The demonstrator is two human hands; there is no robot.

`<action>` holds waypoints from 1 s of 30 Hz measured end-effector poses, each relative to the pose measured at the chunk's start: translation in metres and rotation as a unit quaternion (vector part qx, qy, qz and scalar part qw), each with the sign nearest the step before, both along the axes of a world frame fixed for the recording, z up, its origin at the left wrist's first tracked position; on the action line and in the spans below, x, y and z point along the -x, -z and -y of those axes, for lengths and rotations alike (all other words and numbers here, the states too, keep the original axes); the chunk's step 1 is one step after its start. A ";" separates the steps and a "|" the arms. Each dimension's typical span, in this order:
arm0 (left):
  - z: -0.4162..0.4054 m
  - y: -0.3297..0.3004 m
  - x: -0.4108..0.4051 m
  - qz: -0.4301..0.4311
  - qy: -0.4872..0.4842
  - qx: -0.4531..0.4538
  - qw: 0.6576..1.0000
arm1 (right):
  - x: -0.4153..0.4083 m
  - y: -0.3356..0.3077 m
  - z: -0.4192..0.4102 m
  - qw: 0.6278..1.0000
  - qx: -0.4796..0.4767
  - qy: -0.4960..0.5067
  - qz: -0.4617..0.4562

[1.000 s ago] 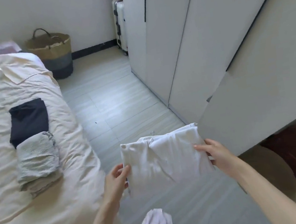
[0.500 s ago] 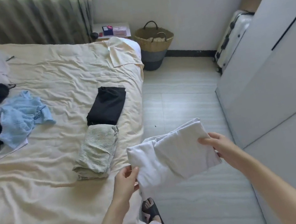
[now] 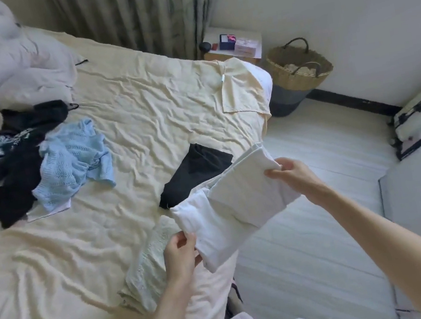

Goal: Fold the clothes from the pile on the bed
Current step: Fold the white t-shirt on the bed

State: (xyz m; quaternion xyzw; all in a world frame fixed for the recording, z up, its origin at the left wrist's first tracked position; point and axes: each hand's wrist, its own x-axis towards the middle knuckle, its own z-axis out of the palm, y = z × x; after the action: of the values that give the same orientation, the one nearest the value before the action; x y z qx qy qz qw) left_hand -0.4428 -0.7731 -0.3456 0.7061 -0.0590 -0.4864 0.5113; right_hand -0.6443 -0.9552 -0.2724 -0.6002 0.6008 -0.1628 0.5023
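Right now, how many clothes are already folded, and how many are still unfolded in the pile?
Folded: 3, the white garment in both hands, the black one and the pale green one.
Unfolded: at least 2, a blue sweater and dark clothing.
Total: at least 5.

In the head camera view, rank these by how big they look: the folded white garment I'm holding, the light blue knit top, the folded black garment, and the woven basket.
1. folded white garment, nearest the camera
2. light blue knit top
3. woven basket and folded black garment: alike; the black one is partly hidden.

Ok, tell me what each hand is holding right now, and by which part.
Both hold the folded white garment: the left hand grips its near left edge, the right hand pinches its far right corner, above the bed's edge.
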 end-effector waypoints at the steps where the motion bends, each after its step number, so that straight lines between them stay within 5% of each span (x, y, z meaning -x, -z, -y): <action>1: 0.016 0.005 -0.003 0.013 -0.012 0.000 1.000 | -0.012 0.005 0.022 1.000 0.007 -0.015 0.002; 10: 0.127 0.078 -0.038 0.196 -0.118 -0.009 0.973 | -0.119 0.099 0.190 0.989 0.043 -0.134 -0.036; 13: 0.140 0.119 -0.039 0.173 -0.152 -0.006 0.973 | -0.147 0.147 0.226 0.988 0.050 -0.144 -0.040; 19: 0.162 0.185 -0.055 0.038 -0.105 -0.174 0.978 | -0.173 0.248 0.254 0.972 0.017 -0.177 -0.153; 21: 0.166 0.178 -0.058 0.136 -0.068 -0.187 0.970 | -0.174 0.260 0.250 0.971 0.030 -0.145 -0.187; 23: 0.163 0.170 -0.059 0.336 -0.004 -0.155 0.929 | -0.170 0.259 0.236 0.962 0.142 -0.114 -0.201; 26: 0.161 0.168 -0.056 0.578 0.183 -0.089 0.790 | -0.160 0.254 0.200 0.875 0.368 -0.241 -0.202; 28: 0.166 0.174 -0.053 0.582 0.285 -0.075 0.758 | -0.149 0.263 0.181 0.803 0.414 -0.363 -0.228; 30: 0.173 0.181 -0.056 0.518 0.386 -0.135 0.751 | -0.144 0.270 0.173 0.786 0.319 -0.441 -0.293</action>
State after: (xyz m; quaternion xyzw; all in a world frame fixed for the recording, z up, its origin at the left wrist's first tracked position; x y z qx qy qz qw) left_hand -0.3872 -0.9459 -0.5264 0.8286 -0.5162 -0.2049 0.0707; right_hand -0.5004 -1.1282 -0.5428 -0.9446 0.3028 0.0777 0.0997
